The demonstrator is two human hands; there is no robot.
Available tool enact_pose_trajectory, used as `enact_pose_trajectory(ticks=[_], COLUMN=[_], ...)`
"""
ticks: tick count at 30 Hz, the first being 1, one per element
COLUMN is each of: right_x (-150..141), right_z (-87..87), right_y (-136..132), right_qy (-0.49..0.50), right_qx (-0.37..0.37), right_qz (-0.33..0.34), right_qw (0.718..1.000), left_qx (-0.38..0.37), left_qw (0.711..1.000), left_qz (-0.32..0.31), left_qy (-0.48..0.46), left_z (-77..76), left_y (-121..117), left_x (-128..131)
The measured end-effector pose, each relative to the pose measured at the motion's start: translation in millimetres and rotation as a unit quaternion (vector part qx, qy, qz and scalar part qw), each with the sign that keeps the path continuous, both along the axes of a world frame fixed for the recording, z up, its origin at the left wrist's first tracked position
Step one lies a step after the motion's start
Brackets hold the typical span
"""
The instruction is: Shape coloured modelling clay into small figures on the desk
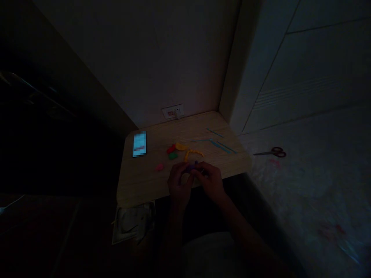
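Observation:
The scene is very dark. My left hand (179, 184) and my right hand (211, 181) meet over the near edge of a small wooden table (139, 183). Both pinch a small purple lump (191, 167), which looks like modelling clay, between their fingertips. Just beyond the hands lie a yellow clay strip (191, 154), a yellow piece (181, 146), a red piece (171, 149), a green piece (173, 156) and a pink piece (159, 166).
A lit phone (139, 144) lies at the table's left. Thin teal tools (222, 146) lie at its right. A wall socket (173, 112) sits behind. Red-handled scissors (274, 152) lie on the floor to the right. A crumpled bag (133, 223) lies below the table.

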State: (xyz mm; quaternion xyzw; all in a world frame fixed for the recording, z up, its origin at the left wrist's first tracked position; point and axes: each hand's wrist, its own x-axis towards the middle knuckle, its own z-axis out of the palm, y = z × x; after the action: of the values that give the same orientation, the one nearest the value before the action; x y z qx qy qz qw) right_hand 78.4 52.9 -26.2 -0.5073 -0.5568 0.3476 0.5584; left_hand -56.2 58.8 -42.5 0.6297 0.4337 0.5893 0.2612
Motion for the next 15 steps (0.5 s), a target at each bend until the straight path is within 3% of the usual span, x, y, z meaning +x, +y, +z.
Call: enact_pose_trajectory(ticks=[7,15], right_x=[7,13], right_z=[1.6,5.0], right_y=[-1,0], right_qy=[-0.022,-0.028], right_qx=[0.001,0.001], right_qz=[0.037,0.024], right_qw=[0.999,0.999], left_qx=[0.013,-0.019], left_qw=[0.999,0.998], left_qz=[0.008,-0.048], left_qy=[0.035,0.017], left_z=[0.6,10.0], left_y=[-1,-4], left_x=[-5,-4])
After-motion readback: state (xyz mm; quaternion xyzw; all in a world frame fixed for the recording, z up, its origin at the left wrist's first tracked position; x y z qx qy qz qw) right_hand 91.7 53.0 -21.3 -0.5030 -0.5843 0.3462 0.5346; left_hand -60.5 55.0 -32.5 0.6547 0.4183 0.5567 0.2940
